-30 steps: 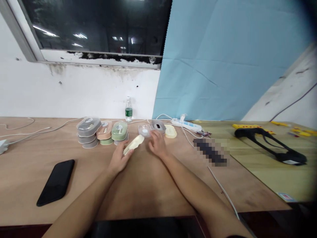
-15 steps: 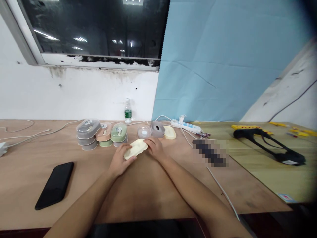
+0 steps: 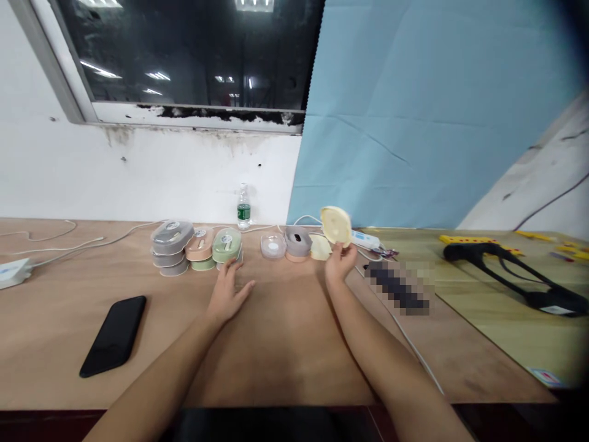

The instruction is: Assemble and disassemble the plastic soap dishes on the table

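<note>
The cream shell (image 3: 335, 226) is up off the table (image 3: 285, 331). Your right hand (image 3: 340, 263) pinches it at its lower edge, fingers closed on it, and its broad face stands nearly upright. Just below it on the table lies a second cream piece (image 3: 319, 247), with a grey case (image 3: 298, 240) and a clear lid (image 3: 273, 245) beside it. Your left hand (image 3: 227, 291) rests flat, fingers spread and holding nothing, just in front of the green case (image 3: 226, 244). A phone (image 3: 113, 334) lies well to the left.
</note>
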Demonstrator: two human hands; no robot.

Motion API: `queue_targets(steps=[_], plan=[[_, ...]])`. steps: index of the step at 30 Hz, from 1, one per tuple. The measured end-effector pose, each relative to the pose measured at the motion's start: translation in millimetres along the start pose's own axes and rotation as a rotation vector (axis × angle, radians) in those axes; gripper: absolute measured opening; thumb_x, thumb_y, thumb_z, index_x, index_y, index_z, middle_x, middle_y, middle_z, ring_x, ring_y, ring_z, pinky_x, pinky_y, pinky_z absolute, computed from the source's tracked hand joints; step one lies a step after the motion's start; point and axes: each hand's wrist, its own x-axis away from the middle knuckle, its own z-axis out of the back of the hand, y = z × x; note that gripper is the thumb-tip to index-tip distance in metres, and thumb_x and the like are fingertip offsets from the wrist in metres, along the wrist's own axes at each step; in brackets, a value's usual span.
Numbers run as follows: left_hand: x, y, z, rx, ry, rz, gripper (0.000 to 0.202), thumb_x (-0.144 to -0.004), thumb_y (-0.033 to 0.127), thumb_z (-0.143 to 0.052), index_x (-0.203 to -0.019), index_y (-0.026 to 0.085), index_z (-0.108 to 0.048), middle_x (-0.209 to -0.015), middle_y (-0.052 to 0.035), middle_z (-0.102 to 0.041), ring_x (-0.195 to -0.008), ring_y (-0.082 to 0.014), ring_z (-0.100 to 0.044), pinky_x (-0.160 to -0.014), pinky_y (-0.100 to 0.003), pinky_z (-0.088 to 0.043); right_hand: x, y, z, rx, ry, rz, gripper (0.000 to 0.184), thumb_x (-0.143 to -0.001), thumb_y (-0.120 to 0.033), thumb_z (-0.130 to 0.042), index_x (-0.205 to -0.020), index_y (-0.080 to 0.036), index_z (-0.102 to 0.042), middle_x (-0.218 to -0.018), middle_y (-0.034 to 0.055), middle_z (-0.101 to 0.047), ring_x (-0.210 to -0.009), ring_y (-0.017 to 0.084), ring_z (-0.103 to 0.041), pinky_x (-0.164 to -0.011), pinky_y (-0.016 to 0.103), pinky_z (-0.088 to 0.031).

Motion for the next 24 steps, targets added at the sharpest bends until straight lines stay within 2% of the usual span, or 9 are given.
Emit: queue_targets(steps=[3, 7, 9, 13, 16, 19, 24], plan=[[-0.2, -0.9, -0.1, -0.014, -0.020, -0.006, 0.047, -0.084, 0.044, -0.056, -0.125, 0.023, -0.047, -0.136, -0.0112, -0.037, -0.125, -0.0260, -0.044, -0.098, -0.042, -0.044, -10.1, 18.1, -0.4, -0.043, 0.047, -0.154, 0.039, -0.080, -0.050, -0.054, -0.093, -0.013, -0.056, -0.077, 0.0036, -0.061, -0.064, 0.014, -0.056, -0.062, 0.027, -0.047], [0.1, -3.2, -0.3, -0.030, -0.034, -0.014, 0.045, -0.084, 0.044, -0.056, -0.123, 0.023, -0.049, -0.134, -0.0113, -0.040, -0.124, -0.0263, -0.045, -0.099, -0.043, -0.043, -10.6, 29.9, -4.6, -0.199, -0.032, -0.395, 0.033, -0.075, -0.047, -0.060, -0.082, -0.015, -0.055, -0.065, -0.0018, -0.057, -0.049, 0.009, -0.048, -0.046, 0.021, -0.041], [0.1, -4.1, -0.2, -0.035, -0.044, -0.012, 0.044, -0.084, 0.044, -0.055, -0.123, 0.023, -0.050, -0.133, -0.0112, -0.042, -0.122, -0.0262, -0.046, -0.099, -0.043, -0.043, -9.3, 31.3, -6.2, -0.260, -0.079, -0.456, 0.029, -0.073, -0.043, -0.062, -0.078, -0.016, -0.054, -0.062, -0.0032, -0.056, -0.046, 0.008, -0.046, -0.043, 0.019, -0.038], [-0.1, -4.3, 0.2, -0.038, -0.057, -0.015, 0.043, -0.085, 0.045, -0.055, -0.121, 0.022, -0.051, -0.132, -0.0113, -0.042, -0.122, -0.0259, -0.045, -0.099, -0.042, -0.044, -8.5, 31.5, -6.6, -0.292, -0.146, -0.487, 0.023, -0.070, -0.036, -0.063, -0.074, -0.016, -0.054, -0.056, -0.0050, -0.054, -0.045, 0.007, -0.045, -0.042, 0.018, -0.037], [-0.1, -3.9, 0.2, -0.037, -0.061, -0.019, 0.042, -0.085, 0.045, -0.054, -0.121, 0.022, -0.051, -0.132, -0.0110, -0.043, -0.122, -0.0259, -0.045, -0.099, -0.042, -0.044, -9.4, 31.1, -5.9, -0.306, -0.181, -0.489, 0.022, -0.069, -0.030, -0.062, -0.083, -0.014, -0.058, -0.055, -0.0058, -0.053, -0.043, 0.007, -0.045, -0.041, 0.017, -0.036], [-0.2, -3.9, -0.1, -0.033, -0.067, -0.019, 0.042, -0.085, 0.045, -0.054, -0.121, 0.023, -0.050, -0.131, -0.0106, -0.043, -0.121, -0.0256, -0.046, -0.099, -0.042, -0.044, -9.6, 29.5, -5.4, -0.276, -0.216, -0.492, 0.034, -0.068, -0.026, -0.061, -0.099, -0.013, -0.060, -0.055, -0.0056, -0.055, -0.042, 0.007, -0.046, -0.040, 0.017, -0.037], [-0.4, -4.4, -0.3, -0.045, -0.073, -0.034, 0.041, -0.085, 0.044, -0.054, -0.119, 0.022, -0.053, -0.128, -0.0102, -0.047, -0.120, -0.0251, -0.048, -0.101, -0.043, -0.041, -7.2, 25.3, -5.3, -0.171, -0.217, -0.523, 0.061, -0.068, -0.022, -0.059, -0.127, -0.010, -0.047, -0.058, -0.0043, -0.059, -0.044, 0.009, -0.049, -0.042, 0.018, -0.041]])
